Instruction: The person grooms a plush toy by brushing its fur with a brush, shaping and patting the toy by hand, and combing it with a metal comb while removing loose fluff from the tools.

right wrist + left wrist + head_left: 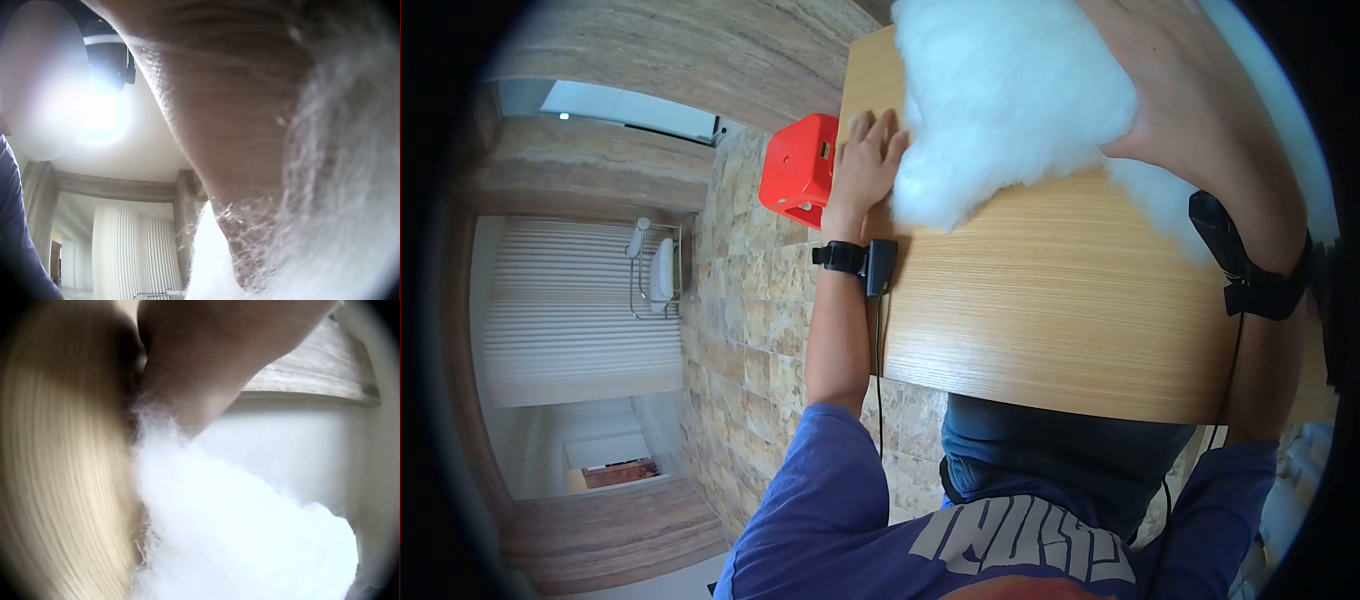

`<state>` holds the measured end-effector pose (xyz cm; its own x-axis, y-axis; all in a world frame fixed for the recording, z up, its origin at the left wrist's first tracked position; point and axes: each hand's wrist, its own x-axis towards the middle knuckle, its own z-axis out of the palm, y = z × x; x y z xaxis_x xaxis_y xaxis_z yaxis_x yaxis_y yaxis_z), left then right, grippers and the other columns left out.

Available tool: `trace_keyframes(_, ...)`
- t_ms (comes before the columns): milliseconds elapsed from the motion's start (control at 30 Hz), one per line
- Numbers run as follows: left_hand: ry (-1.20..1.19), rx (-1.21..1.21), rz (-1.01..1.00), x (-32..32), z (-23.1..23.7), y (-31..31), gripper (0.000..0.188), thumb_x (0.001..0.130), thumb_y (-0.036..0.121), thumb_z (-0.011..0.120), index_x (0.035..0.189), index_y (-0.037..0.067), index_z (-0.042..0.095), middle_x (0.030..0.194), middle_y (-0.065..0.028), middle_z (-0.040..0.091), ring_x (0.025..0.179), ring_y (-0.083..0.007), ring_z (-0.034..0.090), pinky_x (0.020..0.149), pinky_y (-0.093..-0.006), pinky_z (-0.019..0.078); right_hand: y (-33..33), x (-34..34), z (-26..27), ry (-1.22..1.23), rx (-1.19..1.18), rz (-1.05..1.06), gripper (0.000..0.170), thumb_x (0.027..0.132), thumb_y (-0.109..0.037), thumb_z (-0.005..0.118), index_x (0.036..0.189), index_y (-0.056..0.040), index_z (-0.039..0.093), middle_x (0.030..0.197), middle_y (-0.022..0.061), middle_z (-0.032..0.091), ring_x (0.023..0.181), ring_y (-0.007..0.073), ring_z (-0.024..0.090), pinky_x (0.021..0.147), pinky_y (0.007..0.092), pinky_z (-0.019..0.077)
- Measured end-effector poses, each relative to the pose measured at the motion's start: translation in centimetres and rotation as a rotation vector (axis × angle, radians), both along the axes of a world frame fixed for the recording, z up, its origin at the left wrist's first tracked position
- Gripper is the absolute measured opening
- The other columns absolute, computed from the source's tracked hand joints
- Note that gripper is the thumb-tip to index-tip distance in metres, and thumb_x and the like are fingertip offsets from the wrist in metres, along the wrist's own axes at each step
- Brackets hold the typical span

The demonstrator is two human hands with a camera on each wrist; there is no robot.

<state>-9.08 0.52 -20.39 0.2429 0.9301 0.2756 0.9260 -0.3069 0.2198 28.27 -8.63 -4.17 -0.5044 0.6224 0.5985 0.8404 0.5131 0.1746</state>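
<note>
Where hands (864, 170) (1182, 90) meet it, the fluffy white wadding (1010, 105) looks wispy.

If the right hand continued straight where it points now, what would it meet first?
Most likely the white fluff, which the right hand seems to touch; its fingertips are outside the head view, so depth is unclear.

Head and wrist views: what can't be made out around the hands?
- White fibre: far end cut off by the head view's top edge.
- Right hand: fingers cut off by that same edge; partly veiled by fibre strands in the right wrist view.
- Left hand: fingertips blurred in the head view.
</note>
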Motion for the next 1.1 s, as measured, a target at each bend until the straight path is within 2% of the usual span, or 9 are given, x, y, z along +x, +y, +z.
trace_keyframes(233, -0.38, 0.134, 0.091, 0.2, 1.8, 0.5, 0.029, 0.104, 0.017, 0.057, 0.126, -0.001, 0.065, 0.116, -0.02, 0.071, 0.102, -0.0276, 0.071, 0.085, -0.0379, 0.0581, 0.6, 0.4, -1.0, 0.061, 0.1, 0.093, 0.081, 0.066, -0.044, 0.091, 0.122, 0.0033, 0.058, 0.112, 0.0127, 0.062, 0.106, 0.0248, 0.058, 0.095, 0.0345, 0.0437)
trace_keyframes(333, -1.188, 0.145, 0.008, 2.0, 2.8, 0.2, 0.014, 0.104, 0.009, 0.054, 0.1, 0.0, 0.064, 0.087, -0.0079, 0.066, 0.068, -0.0129, 0.059, 0.055, -0.0261, 0.0461, 1.1, 1.4, -1.1, -0.002, 0.067, 0.11, 0.079, 0.065, -0.04, 0.092, 0.121, 0.003, 0.058, 0.11, 0.0122, 0.062, 0.104, 0.0243, 0.058, 0.094, 0.0341, 0.0439)
trace_keyframes(433, -1.632, 0.006, -0.069, 0.3, 3.8, 0.1, 0.022, 0.105, 0.016, 0.051, 0.09, 0.003, 0.058, 0.073, -0.0028, 0.054, 0.057, -0.0093, 0.044, 0.048, -0.0263, 0.0319, 0.4, 0.3, -1.5, 0.022, 0.135, 0.017, 0.077, 0.065, -0.037, 0.092, 0.121, 0.0028, 0.058, 0.11, 0.0117, 0.062, 0.103, 0.0238, 0.058, 0.094, 0.0338, 0.044)
trace_keyframes(567, -1.855, 0.075, -0.145, -1.4, 3.9, -0.4, 0.026, 0.105, 0.02, 0.049, 0.082, 0.007, 0.05, 0.063, 0.0009, 0.04, 0.052, -0.01, 0.033, 0.047, -0.0277, 0.0232, 0.9, 1.1, -1.4, 0.028, 0.058, 0.123, 0.077, 0.064, -0.036, 0.092, 0.121, 0.0027, 0.058, 0.11, 0.0116, 0.062, 0.104, 0.0235, 0.058, 0.094, 0.0339, 0.0441)
trace_keyframes(700, -1.712, 0.173, 0.064, -1.5, 3.9, -0.2, 0.03, 0.105, 0.021, 0.047, 0.079, 0.008, 0.047, 0.06, 0.0012, 0.036, 0.052, -0.011, 0.03, 0.048, -0.0286, 0.0242, 0.1, -0.1, -0.8, 0.061, 0.055, 0.03, 0.077, 0.064, -0.036, 0.092, 0.122, 0.0026, 0.058, 0.111, 0.0117, 0.062, 0.104, 0.0232, 0.059, 0.094, 0.0335, 0.0442)
trace_keyframes(800, -1.42, 0.164, 0.104, 0.8, 4.2, -0.2, 0.029, 0.107, 0.028, 0.046, 0.093, 0.004, 0.056, 0.073, -0.0056, 0.056, 0.06, -0.0164, 0.052, 0.056, -0.0293, 0.041, 0.4, -0.1, -0.9, 0.036, 0.055, -0.002, 0.078, 0.064, -0.036, 0.092, 0.123, 0.0029, 0.058, 0.112, 0.0121, 0.062, 0.105, 0.0233, 0.059, 0.094, 0.0335, 0.0443)
trace_keyframes(867, -1.204, 0.158, -0.255, 5.3, 5.2, -1.5, 0.042, 0.109, 0.035, 0.046, 0.127, -0.002, 0.055, 0.118, -0.0194, 0.066, 0.105, -0.0277, 0.067, 0.088, -0.0372, 0.0527, 1.0, -0.3, -1.5, 0.008, 0.122, 0.013, 0.079, 0.065, -0.037, 0.092, 0.123, 0.0032, 0.058, 0.112, 0.0123, 0.062, 0.105, 0.0233, 0.059, 0.094, 0.0335, 0.0443)
trace_keyframes(933, -0.959, 0.098, -0.471, 8.7, 5.4, -3.8, 0.062, 0.112, 0.043, 0.034, 0.151, -0.005, 0.039, 0.151, -0.0201, 0.049, 0.141, -0.0282, 0.046, 0.116, -0.042, 0.0335, 1.5, -0.7, -2.1, 0.025, 0.176, -0.07, 0.079, 0.064, -0.036, 0.093, 0.123, 0.0035, 0.058, 0.111, 0.0126, 0.062, 0.104, 0.0237, 0.059, 0.093, 0.0332, 0.0442)
trace_keyframes(1100, -0.592, 0.068, -0.446, 10.0, 5.3, -6.0, 0.06, 0.114, 0.039, 0.026, 0.148, -0.008, 0.039, 0.147, -0.021, 0.051, 0.135, -0.03, 0.049, 0.114, -0.0393, 0.036, 1.0, 0.1, -1.7, 0.066, 0.165, 0.102, 0.079, 0.063, -0.035, 0.093, 0.122, 0.0034, 0.058, 0.111, 0.0127, 0.061, 0.104, 0.0239, 0.059, 0.091, 0.0331, 0.044)
